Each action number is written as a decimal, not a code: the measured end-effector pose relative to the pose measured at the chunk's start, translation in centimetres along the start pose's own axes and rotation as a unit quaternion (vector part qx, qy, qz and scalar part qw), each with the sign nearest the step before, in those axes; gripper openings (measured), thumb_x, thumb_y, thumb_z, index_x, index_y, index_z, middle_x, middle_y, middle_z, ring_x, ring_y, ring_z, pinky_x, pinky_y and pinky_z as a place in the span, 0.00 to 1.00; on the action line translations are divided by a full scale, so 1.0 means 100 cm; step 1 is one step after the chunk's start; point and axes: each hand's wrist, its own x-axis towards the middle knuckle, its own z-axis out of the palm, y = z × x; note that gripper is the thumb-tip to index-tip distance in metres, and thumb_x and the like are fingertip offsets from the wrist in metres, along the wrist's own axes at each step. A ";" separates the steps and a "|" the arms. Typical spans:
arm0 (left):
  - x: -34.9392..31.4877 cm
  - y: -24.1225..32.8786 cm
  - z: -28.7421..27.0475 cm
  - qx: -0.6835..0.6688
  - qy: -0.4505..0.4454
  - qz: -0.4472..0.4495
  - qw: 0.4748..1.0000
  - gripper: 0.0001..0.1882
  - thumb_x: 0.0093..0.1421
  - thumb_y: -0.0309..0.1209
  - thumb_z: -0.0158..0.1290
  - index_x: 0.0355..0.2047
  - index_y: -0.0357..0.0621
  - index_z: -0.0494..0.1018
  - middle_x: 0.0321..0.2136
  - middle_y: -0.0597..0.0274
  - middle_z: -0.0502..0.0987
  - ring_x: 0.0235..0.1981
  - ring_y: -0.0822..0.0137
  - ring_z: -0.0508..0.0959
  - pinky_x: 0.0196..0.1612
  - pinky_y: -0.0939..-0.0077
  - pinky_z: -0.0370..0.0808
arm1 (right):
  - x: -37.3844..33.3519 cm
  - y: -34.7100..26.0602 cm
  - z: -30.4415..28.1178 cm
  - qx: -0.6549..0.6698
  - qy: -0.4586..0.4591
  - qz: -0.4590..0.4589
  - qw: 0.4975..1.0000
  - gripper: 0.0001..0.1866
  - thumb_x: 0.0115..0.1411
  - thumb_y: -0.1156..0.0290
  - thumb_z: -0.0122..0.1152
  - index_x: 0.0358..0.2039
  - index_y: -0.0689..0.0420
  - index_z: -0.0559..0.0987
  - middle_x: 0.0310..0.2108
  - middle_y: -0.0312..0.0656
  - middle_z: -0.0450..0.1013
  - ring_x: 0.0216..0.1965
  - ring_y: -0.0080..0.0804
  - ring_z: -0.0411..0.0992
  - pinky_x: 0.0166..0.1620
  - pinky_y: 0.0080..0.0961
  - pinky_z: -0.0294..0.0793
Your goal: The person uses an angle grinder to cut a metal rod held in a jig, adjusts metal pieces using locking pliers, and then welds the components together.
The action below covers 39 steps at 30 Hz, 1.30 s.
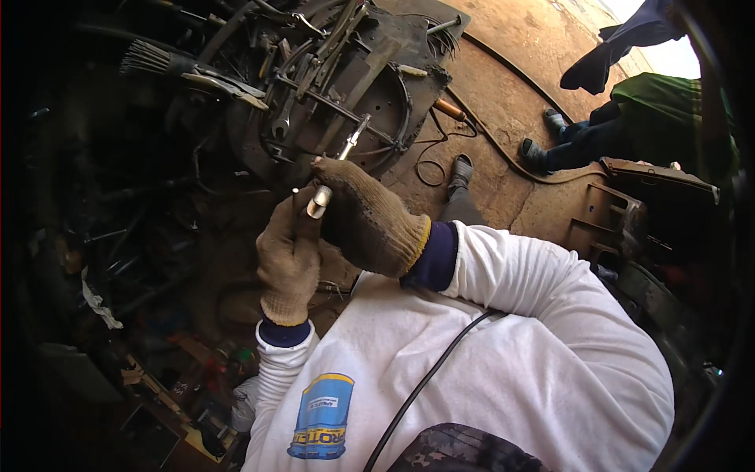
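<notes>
I'm gripping a silvery metal tube (318, 202) in the gloved right hand (366, 214); the gloved left hand (288, 256) is sitting just beside, its grip unclear

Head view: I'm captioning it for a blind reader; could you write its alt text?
The right hand, in a brown knitted glove, grips a shiny silver metal rod, with the similarly gloved left hand close beside it. Beyond are a cluttered dark metal work surface, a silver metal wrench and a grey-bristled brush.
</notes>
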 end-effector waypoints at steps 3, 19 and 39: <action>-0.002 -0.003 0.004 -0.009 0.003 0.049 0.999 0.17 0.69 0.34 0.56 0.53 0.36 0.76 0.42 0.52 0.84 0.44 0.66 0.83 0.48 0.71 0.78 | -0.002 -0.003 0.015 -0.110 0.134 0.008 0.985 0.19 0.69 0.71 0.54 0.59 0.50 0.71 0.46 0.35 0.73 0.44 0.25 0.73 0.45 0.26 0.77; -0.008 0.046 -0.017 0.009 -0.062 0.009 0.998 0.48 0.57 0.67 0.55 0.60 0.35 0.68 0.41 0.58 0.81 0.40 0.67 0.81 0.44 0.72 0.78 | 0.012 -0.001 0.022 -0.065 0.239 0.063 0.967 0.15 0.67 0.57 0.61 0.44 0.55 0.79 0.35 0.38 0.78 0.38 0.26 0.77 0.42 0.24 0.79; 0.005 -0.016 -0.025 -0.055 -0.115 0.009 0.992 0.58 0.48 0.71 0.61 0.64 0.32 0.64 0.45 0.59 0.79 0.44 0.70 0.77 0.48 0.73 0.75 | 0.024 0.013 0.008 -0.459 0.267 0.013 0.847 0.24 0.67 0.50 0.56 0.53 0.56 0.77 0.43 0.50 0.75 0.42 0.39 0.75 0.47 0.33 0.74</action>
